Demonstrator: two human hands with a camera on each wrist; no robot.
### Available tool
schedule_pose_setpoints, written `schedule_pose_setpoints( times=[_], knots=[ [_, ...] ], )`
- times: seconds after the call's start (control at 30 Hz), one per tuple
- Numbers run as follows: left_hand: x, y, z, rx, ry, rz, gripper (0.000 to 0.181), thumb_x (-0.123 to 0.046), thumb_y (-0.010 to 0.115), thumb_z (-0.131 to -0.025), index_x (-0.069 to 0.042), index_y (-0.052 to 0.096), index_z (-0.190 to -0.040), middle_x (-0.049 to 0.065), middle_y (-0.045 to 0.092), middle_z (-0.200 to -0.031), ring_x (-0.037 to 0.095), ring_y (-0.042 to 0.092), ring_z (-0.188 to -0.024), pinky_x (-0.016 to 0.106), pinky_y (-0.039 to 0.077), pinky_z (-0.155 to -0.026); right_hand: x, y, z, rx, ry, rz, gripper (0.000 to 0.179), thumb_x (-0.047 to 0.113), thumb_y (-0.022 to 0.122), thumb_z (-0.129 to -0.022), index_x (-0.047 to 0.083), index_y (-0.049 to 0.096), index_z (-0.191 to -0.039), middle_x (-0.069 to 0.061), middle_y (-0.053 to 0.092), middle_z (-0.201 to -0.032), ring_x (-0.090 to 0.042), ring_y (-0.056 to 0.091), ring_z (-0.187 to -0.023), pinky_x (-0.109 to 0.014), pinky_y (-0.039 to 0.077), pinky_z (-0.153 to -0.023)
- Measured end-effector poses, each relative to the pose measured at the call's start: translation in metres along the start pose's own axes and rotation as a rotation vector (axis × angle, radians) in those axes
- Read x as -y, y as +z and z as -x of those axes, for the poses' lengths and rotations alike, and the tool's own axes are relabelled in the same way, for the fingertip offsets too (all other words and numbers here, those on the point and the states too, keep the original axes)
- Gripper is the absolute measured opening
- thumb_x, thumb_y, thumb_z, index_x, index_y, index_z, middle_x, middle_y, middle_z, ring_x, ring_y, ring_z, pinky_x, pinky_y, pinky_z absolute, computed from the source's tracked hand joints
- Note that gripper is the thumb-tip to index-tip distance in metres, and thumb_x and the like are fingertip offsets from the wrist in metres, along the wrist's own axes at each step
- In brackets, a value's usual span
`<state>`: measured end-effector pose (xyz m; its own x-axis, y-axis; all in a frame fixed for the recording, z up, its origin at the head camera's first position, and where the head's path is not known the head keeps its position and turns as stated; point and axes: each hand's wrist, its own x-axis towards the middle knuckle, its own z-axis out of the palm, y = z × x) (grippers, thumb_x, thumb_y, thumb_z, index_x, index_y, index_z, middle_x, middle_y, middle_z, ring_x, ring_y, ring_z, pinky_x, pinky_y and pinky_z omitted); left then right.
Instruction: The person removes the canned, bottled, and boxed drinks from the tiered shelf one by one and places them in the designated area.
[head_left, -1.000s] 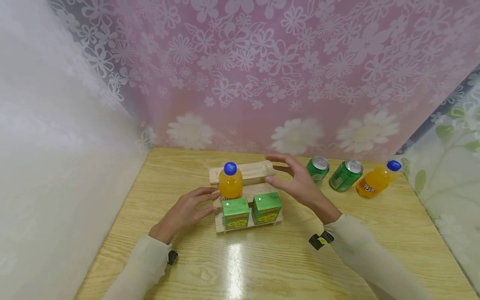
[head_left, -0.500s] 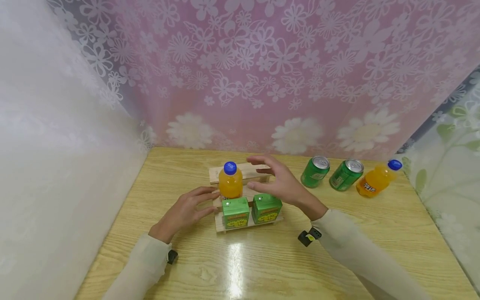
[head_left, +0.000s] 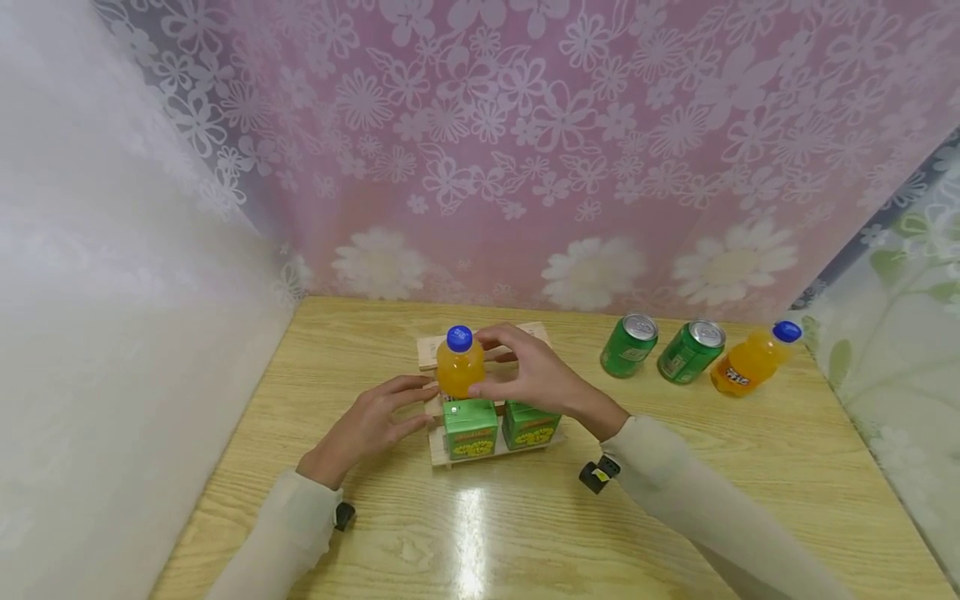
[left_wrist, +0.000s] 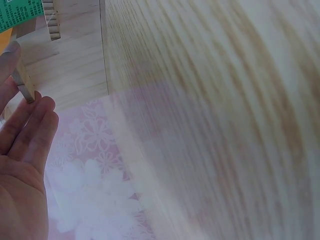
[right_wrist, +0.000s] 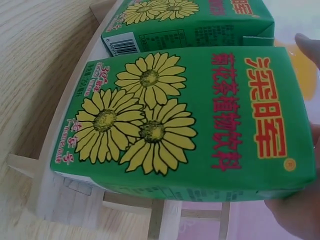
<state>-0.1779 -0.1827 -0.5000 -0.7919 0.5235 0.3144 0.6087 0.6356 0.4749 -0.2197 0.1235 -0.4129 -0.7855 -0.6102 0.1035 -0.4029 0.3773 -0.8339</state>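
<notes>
A stepped wooden rack [head_left: 537, 333] stands at the table's middle. On its middle step is an upright orange drink bottle [head_left: 460, 367] with a blue cap; two green drink cartons [head_left: 471, 433] stand on the front step. My left hand [head_left: 365, 429] is at the rack's left side, fingers fairly straight; in the left wrist view its fingertips meet a board end [left_wrist: 24, 82]. Behind the right carton [right_wrist: 150, 115], my right hand [head_left: 536, 375] reaches to the bottle's right side, thumb in front and fingers behind. The right wrist view shows a small gap between it and the bottle.
To the right of the rack stand two green cans [head_left: 628, 346] in a row. A second orange bottle [head_left: 750, 360] leans or stands beyond them, near the right wall. A flowered pink curtain [head_left: 480, 167] hangs behind the table [head_left: 405, 542].
My right hand has moved left from the rack's right end across to the bottle. My left hand, the bottle and the cartons have stayed in place.
</notes>
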Motion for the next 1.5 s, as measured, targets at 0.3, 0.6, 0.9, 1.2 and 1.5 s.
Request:
schedule_pose_setpoints(
  times=[0.3,0.6,0.9,1.2,1.5],
  knots=[
    [0.001,0.0,0.0,0.003,-0.002,-0.005,0.051,-0.024,0.086,-0.096,-0.014,0.073,-0.144,0.011,0.069,-0.146,0.033,0.07,-0.132,0.049,0.06,-0.109,0.008,0.002,-0.006,0.03,0.011,0.086,0.061,0.04,0.088,-0.092,0.019,0.064,-0.144,-0.001,0.062,-0.149,-0.027,0.065,-0.132,-0.052,0.059,-0.113],
    [0.002,0.002,0.0,-0.018,0.031,0.001,0.051,-0.021,0.087,-0.095,-0.013,0.073,-0.144,0.012,0.07,-0.146,0.034,0.071,-0.131,0.05,0.061,-0.107,0.012,0.006,-0.01,0.021,0.009,0.084,0.058,0.033,0.089,-0.092,0.016,0.065,-0.141,-0.002,0.064,-0.144,-0.031,0.065,-0.132,-0.054,0.059,-0.113],
    [0.001,0.002,0.001,-0.025,0.027,0.015,0.05,-0.019,0.087,-0.095,-0.013,0.074,-0.143,0.012,0.07,-0.146,0.035,0.071,-0.131,0.051,0.062,-0.107,0.015,0.01,-0.012,0.014,-0.007,0.089,0.056,0.026,0.087,-0.093,0.01,0.063,-0.141,-0.006,0.069,-0.137,-0.033,0.068,-0.129,-0.054,0.06,-0.112],
    [0.002,0.004,0.003,-0.021,0.026,0.018,0.05,-0.019,0.087,-0.095,-0.012,0.074,-0.143,0.013,0.069,-0.147,0.035,0.07,-0.132,0.05,0.062,-0.107,0.016,0.014,-0.012,-0.012,0.001,0.115,0.054,0.03,0.086,-0.092,0.01,0.063,-0.137,-0.007,0.07,-0.132,-0.032,0.07,-0.123,-0.049,0.063,-0.107],
    [0.002,0.004,0.001,-0.015,0.021,0.014,0.049,-0.022,0.086,-0.096,-0.013,0.074,-0.142,0.011,0.07,-0.146,0.032,0.07,-0.133,0.047,0.061,-0.109,0.022,0.007,-0.009,-0.076,0.047,0.004,0.053,0.023,0.087,-0.091,0.012,0.061,-0.135,-0.009,0.068,-0.127,-0.034,0.078,-0.113,-0.045,0.07,-0.091]
  ],
)
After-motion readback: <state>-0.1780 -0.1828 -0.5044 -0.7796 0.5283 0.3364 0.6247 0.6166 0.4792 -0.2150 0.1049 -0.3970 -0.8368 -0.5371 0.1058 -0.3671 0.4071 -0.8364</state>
